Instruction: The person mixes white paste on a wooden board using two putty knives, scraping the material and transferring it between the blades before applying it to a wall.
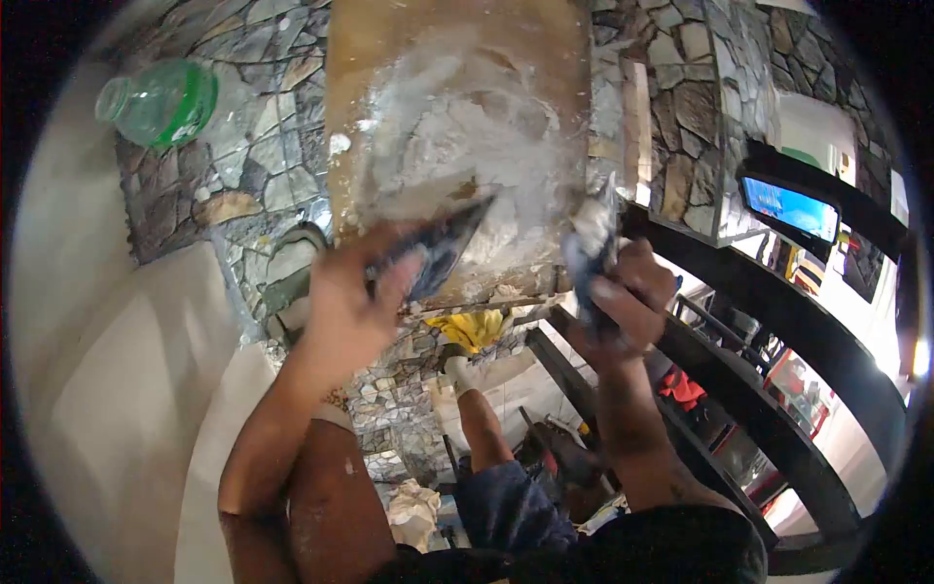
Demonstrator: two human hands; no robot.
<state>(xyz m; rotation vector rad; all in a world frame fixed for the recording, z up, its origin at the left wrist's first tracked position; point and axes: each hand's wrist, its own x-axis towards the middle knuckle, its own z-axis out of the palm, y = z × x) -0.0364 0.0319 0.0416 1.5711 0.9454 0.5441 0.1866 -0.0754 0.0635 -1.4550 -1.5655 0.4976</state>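
Observation:
A tan board (355, 49) lies in front of me, its surface smeared with wet white putty (457, 127). My left hand (345, 292) is closed around a dark, flat-bladed putty knife (449, 243), tilted over the board's near part. At the near right edge, my right hand (634, 297) grips a second putty knife (589, 258), its blade pointing up and away and carrying a lump of white putty. Both hands are somewhat blurred, so whether either blade touches the board is hard to tell.
A green-labelled plastic bottle (165, 102) is on the stone-patterned surface at left. A yellow cloth (472, 331) lies below the board's near edge. Dark rails (778, 292) run along the right, with a lit phone (793, 206) beside them. My legs are below.

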